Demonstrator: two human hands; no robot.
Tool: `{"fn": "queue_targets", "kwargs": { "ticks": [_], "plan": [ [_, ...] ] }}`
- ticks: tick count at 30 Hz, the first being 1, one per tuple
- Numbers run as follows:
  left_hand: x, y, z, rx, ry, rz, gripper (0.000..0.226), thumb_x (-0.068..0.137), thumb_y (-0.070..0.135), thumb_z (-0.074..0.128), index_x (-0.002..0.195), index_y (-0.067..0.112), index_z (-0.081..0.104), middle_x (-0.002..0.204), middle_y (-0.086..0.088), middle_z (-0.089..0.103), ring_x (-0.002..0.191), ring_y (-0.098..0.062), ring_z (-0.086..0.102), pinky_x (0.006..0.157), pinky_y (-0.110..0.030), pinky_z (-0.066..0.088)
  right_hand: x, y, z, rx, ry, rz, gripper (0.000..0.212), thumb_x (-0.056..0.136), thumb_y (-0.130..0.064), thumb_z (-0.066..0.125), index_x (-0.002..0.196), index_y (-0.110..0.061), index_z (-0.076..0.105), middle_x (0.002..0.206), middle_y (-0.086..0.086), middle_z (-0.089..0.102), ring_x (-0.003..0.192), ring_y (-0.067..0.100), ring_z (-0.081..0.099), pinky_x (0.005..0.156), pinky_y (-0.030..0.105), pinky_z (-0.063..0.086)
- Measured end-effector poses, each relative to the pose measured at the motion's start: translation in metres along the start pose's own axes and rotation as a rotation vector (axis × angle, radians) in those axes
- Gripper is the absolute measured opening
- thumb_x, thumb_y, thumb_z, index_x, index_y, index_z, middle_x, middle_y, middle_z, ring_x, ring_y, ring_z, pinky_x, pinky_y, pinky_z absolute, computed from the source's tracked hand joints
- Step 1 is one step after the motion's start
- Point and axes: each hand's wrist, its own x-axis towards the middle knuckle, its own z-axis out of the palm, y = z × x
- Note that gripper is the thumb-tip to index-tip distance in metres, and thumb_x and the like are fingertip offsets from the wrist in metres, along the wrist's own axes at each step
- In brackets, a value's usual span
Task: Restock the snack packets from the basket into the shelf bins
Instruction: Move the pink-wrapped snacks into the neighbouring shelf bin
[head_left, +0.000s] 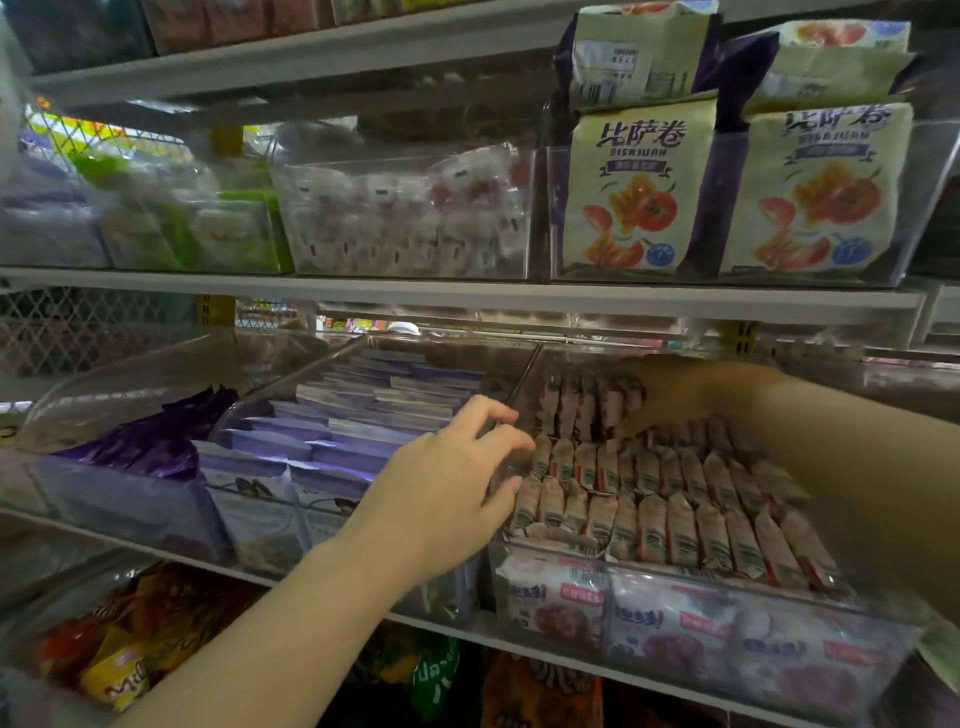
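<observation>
A grey shelf board (467, 299) runs across the middle. Above it stand cream Bisa Juan pizza-roll bags (636, 192) at the right, small clear-wrapped white and red sweets (410, 213) at the centre and green-and-white packs (228, 228) at the left. Just under its left end are a wire mesh panel (78, 327) and a yellow upright (215, 312), lower come purple foil bags (150, 436) beside flat lilac packets (363, 410), and lowest at the left lie orange and yellow bags (119, 654).

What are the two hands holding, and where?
The left hand grips the side wall of the clear plastic bin of red-and-white snack packets. The right hand reaches the back row; its hold cannot be told.
</observation>
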Motion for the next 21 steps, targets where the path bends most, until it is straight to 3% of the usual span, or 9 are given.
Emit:
{"fn": "queue_targets", "kwargs": {
  "ticks": [4,8,10,16,21],
  "plan": [
    [-0.002,0.0,-0.001,0.034,0.014,0.034,0.031,0.096,0.04,0.046,0.125,0.035,0.05,0.137,0.015,0.032,0.054,0.001,0.035,0.051,-0.01,0.021,0.003,-0.001,0.012,-0.059,0.085,-0.066,0.079,0.081,-0.041,0.071,0.147,-0.024,0.033,0.15,0.004,0.037,0.134,0.025,0.038,0.112,0.039,0.031],
    [-0.004,-0.001,0.0,0.059,0.008,0.048,0.031,0.096,0.04,0.044,0.126,0.035,0.05,0.141,0.013,0.03,0.065,-0.004,0.037,0.057,-0.014,0.027,0.012,-0.002,0.024,0.005,0.259,0.05,0.066,0.082,-0.039,0.071,0.141,-0.026,0.042,0.14,0.008,0.036,0.124,0.03,0.045,0.106,0.041,0.039],
    [-0.003,-0.002,0.0,0.056,0.009,0.051,0.031,0.096,0.04,0.043,0.126,0.035,0.05,0.141,0.014,0.029,0.067,-0.004,0.037,0.06,-0.016,0.029,0.013,-0.003,0.03,0.015,0.312,0.076,0.07,0.079,-0.04,0.074,0.139,-0.026,0.043,0.136,0.009,0.035,0.121,0.031,0.045,0.103,0.039,0.04],
    [-0.003,-0.001,0.001,0.06,0.022,0.051,0.032,0.096,0.041,0.043,0.127,0.036,0.049,0.142,0.014,0.028,0.071,-0.002,0.039,0.061,-0.016,0.031,0.002,0.006,0.021,0.037,0.22,0.066,0.085,0.068,-0.058,0.076,0.141,-0.038,0.038,0.14,0.005,0.041,0.128,0.029,0.041,0.104,0.042,0.041],
    [-0.005,-0.001,0.002,0.06,0.025,0.055,0.032,0.096,0.04,0.043,0.126,0.035,0.049,0.143,0.013,0.029,0.077,-0.004,0.047,0.063,-0.017,0.032,0.01,-0.004,0.031,-0.077,0.345,0.084,0.074,0.076,-0.045,0.074,0.141,-0.03,0.041,0.136,0.009,0.041,0.119,0.033,0.05,0.098,0.044,0.046]
  ]
}}
